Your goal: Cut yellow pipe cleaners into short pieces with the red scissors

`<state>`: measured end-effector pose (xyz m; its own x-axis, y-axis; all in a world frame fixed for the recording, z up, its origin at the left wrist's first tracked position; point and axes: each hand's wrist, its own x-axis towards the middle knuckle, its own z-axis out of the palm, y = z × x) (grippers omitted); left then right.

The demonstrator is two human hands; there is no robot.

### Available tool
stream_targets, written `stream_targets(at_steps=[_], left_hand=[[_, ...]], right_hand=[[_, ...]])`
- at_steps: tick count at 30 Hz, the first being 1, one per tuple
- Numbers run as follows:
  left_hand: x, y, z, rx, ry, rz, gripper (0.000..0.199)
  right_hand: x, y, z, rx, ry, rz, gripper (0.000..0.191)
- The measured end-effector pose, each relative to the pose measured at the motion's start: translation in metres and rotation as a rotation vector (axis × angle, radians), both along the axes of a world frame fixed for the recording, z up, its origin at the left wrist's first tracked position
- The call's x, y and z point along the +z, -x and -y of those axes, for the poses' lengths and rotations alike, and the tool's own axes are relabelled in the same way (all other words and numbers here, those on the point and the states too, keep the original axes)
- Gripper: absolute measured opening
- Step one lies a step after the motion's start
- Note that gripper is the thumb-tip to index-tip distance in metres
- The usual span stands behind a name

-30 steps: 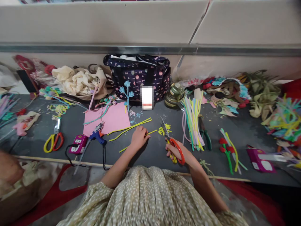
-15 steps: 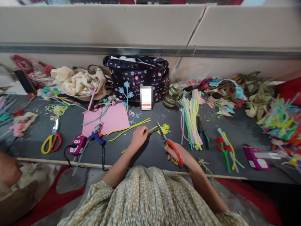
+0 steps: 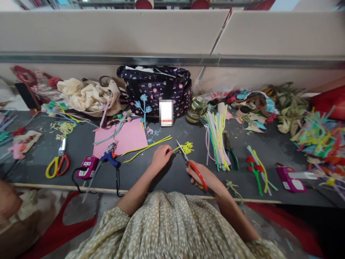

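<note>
My left hand point(image 3: 161, 158) pinches a yellow pipe cleaner point(image 3: 175, 148), with a short end sticking out past the fingertips to the right. Scissors point(image 3: 198, 174) with red and yellow handles are in my right hand point(image 3: 206, 176); their blades point up and left, at the end of that pipe cleaner. Just beyond the blades lies a small heap of cut yellow pieces point(image 3: 187, 147). Left of my left hand, uncut yellow pipe cleaners point(image 3: 147, 147) rest partly across a pink sheet point(image 3: 126, 138).
A glue gun point(image 3: 110, 156) and a purple box point(image 3: 87, 167) with a cord lie left; a second pair of scissors point(image 3: 60, 160) is farther left. A patterned bag point(image 3: 159, 90), a green jar point(image 3: 196, 109) and a pipe cleaner bundle point(image 3: 219, 140) stand behind and right. Someone's arm point(image 3: 9, 201) shows at left.
The pipe cleaner end beyond my left fingertips looks shorter. My left hand has shifted slightly right, and the scissors slightly left, closer to it. The whole view has moved a little.
</note>
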<state>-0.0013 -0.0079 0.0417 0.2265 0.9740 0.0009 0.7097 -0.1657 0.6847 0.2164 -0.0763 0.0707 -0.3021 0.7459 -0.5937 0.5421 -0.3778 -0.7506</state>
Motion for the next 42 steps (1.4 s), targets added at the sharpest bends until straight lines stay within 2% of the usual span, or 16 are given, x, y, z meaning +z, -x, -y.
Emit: stream_targets(at_steps=[20, 33, 42], left_hand=[[-0.002, -0.005, -0.002, -0.052, 0.025, 0.049, 0.012], [0.000, -0.002, -0.004, -0.095, 0.042, 0.044, 0.015], [-0.006, -0.001, -0.005, -0.101, 0.006, 0.038, 0.014]], right_hand=[[0.009, 0.005, -0.004, 0.026, -0.017, 0.049, 0.023], [0.000, 0.004, -0.006, 0.023, -0.053, 0.061, 0.024], [-0.007, 0.005, -0.006, -0.015, -0.052, 0.039, 0.022]])
